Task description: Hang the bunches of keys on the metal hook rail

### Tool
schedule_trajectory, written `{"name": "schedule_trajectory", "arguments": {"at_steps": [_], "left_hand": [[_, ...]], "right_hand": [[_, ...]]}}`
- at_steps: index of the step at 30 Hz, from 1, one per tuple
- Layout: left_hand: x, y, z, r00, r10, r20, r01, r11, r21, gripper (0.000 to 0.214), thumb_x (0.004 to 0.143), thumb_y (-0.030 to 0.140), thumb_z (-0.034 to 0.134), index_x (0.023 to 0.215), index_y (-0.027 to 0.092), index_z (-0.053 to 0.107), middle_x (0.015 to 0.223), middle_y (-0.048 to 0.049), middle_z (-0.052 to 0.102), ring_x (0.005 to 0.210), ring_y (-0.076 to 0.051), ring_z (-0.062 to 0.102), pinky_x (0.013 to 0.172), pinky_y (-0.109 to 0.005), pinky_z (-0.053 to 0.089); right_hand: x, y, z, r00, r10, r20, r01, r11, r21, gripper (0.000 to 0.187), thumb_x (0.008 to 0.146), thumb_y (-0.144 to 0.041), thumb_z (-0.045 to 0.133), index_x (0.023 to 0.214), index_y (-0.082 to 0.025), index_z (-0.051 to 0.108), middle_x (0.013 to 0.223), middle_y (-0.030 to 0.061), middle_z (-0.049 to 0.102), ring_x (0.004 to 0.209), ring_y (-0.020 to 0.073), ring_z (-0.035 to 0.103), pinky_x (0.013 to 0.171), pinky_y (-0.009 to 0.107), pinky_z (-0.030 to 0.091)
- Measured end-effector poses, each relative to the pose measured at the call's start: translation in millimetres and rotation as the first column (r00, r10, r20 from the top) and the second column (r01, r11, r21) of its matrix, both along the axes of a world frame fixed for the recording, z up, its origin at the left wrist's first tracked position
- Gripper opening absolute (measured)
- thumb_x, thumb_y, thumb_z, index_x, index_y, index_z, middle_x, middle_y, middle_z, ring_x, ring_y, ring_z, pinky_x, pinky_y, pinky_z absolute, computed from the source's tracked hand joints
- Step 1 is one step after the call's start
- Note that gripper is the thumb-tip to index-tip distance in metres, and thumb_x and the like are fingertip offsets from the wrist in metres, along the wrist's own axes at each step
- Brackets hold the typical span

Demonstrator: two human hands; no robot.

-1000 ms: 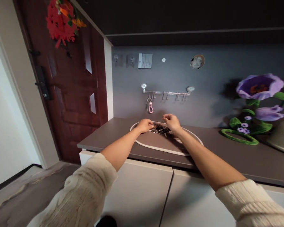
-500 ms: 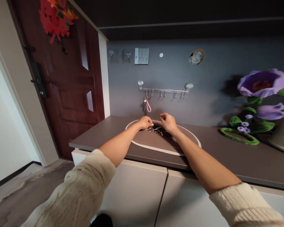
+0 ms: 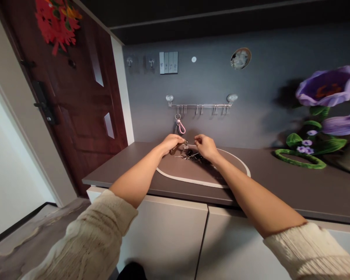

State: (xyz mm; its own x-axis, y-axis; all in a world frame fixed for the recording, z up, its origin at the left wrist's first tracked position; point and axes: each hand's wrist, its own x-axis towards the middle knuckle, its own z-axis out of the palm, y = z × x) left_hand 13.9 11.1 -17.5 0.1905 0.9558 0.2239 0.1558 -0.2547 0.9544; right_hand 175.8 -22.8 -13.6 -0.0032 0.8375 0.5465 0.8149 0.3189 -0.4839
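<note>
My left hand (image 3: 169,142) pinches a keychain with a dark brown strap (image 3: 175,149) and a metal ring, lifted just over the mat. To its right, my right hand (image 3: 206,147) has its fingers curled together; whatever they might hold is too small to make out. Between and below both hands lies a small heap of keys (image 3: 192,156), partly hidden by the right hand. The heap rests on an oval brown mat (image 3: 189,173) with a pale rim. Above the left hand, a pink loop keychain (image 3: 181,127) hangs from a clear hook rail (image 3: 201,105).
The mat lies on a dark countertop (image 3: 119,167) over white cabinet doors (image 3: 166,229). Purple artificial flowers (image 3: 326,91) stand at the right. A dark overhead cabinet (image 3: 192,19) juts out above. Light switches (image 3: 168,63) and small hooks are on the wall; a red-brown door (image 3: 84,116) is at the left.
My left hand has risen off the heap with the brown-strap keychain, which now shows. My right hand stays nearly in place beside it. The camera view has shifted slightly.
</note>
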Motion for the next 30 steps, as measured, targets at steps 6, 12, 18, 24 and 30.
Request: {"name": "schedule_trajectory", "arguments": {"at_steps": [6, 12, 18, 24, 30], "left_hand": [[0.5, -3.2, 6.8, 0.963, -0.039, 0.265, 0.054, 0.997, -0.05, 0.007, 0.063, 0.014, 0.061, 0.068, 0.011, 0.062, 0.061, -0.0015, 0.06, 0.056, -0.009, 0.052, 0.058, -0.022, 0.038], [2.7, -11.3, 11.5, 0.913, -0.126, 0.387, 0.159, 0.986, -0.053, 0.013, 0.062, 0.015, 0.064, 0.074, 0.009, 0.061, 0.063, -0.0016, 0.059, 0.055, -0.008, 0.051, 0.055, -0.022, 0.038], [4.4, -14.8, 13.1, 0.868, -0.189, 0.458, 0.236, 0.971, -0.047, 0.011, 0.065, 0.013, 0.062, 0.074, 0.009, 0.061, 0.059, -0.0017, 0.057, 0.052, -0.008, 0.05, 0.052, -0.021, 0.039], [4.3, -17.2, 15.1, 0.864, -0.18, 0.47, 0.236, 0.97, -0.063, 0.009, 0.067, 0.011, 0.059, 0.075, 0.008, 0.06, 0.057, -0.0013, 0.056, 0.05, -0.007, 0.05, 0.05, -0.021, 0.04], [4.5, -17.2, 15.1, 0.882, -0.158, 0.445, 0.217, 0.972, -0.086, 0.007, 0.068, 0.013, 0.059, 0.074, 0.01, 0.06, 0.058, -0.0006, 0.054, 0.046, -0.006, 0.046, 0.046, -0.02, 0.037]], "right_hand": [[-3.2, -1.0, -2.1, 0.991, 0.102, -0.085, -0.099, 0.995, 0.034, 0.02, 0.075, -0.018, 0.054, 0.093, -0.016, 0.062, 0.091, 0.0078, 0.066, 0.083, 0.0147, 0.061, 0.079, 0.027, 0.044], [-7.3, -1.5, -3.7, 0.951, 0.224, -0.212, -0.215, 0.975, 0.063, 0.017, 0.071, -0.026, 0.058, 0.085, -0.016, 0.061, 0.079, 0.0035, 0.066, 0.07, 0.0125, 0.058, 0.07, 0.026, 0.044], [-8.1, -1.3, -3.5, 0.93, 0.257, -0.262, -0.232, 0.965, 0.121, 0.015, 0.071, -0.029, 0.057, 0.079, -0.017, 0.06, 0.074, 0.0018, 0.063, 0.067, 0.0122, 0.055, 0.066, 0.025, 0.042], [-5.6, 0.6, -3.9, 0.944, 0.253, -0.211, -0.21, 0.956, 0.205, 0.012, 0.072, -0.026, 0.054, 0.077, -0.017, 0.06, 0.076, 0.0027, 0.061, 0.069, 0.0131, 0.054, 0.069, 0.027, 0.041], [-4.4, -0.1, -3.8, 0.948, 0.248, -0.2, -0.196, 0.949, 0.246, 0.013, 0.074, -0.026, 0.052, 0.077, -0.018, 0.06, 0.08, 0.0035, 0.059, 0.072, 0.0132, 0.053, 0.073, 0.027, 0.042]]}}
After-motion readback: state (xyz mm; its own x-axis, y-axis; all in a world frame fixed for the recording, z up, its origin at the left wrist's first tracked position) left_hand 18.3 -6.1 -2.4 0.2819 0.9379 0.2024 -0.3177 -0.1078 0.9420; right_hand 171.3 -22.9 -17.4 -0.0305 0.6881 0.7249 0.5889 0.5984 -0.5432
